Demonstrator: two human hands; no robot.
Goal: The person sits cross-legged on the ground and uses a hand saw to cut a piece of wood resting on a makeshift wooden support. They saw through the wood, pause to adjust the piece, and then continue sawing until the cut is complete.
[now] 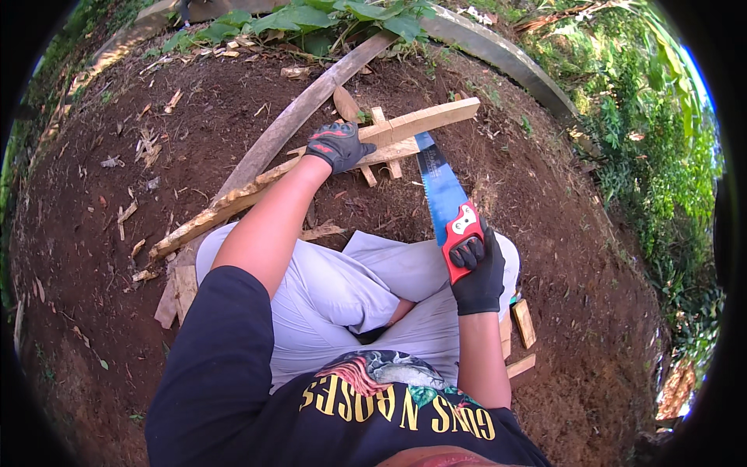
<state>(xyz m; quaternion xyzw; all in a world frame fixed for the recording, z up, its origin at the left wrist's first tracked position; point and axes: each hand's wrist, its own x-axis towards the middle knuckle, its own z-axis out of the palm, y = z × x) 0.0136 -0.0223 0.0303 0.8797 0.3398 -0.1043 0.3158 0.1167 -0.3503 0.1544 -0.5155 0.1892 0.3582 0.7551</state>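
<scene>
My left hand, in a black and red work glove, is closed over the wood in front of me, pressing on a pale squared wooden strip. Just nearer lies a longer, rough-edged wooden strip, slanting down to the left and passing beside the same hand. In a dark glove, my right hand grips the red handle of a handsaw. The saw's blue blade points away from me, its far end at the right end of the longer strip. Whether the teeth are in the wood, I cannot tell.
Short wooden crosspieces lie under the strips. A long weathered board runs behind them. Wood offcuts lie by my right knee, and another board piece by my left. Chips dot the brown soil; leafy plants grow beyond.
</scene>
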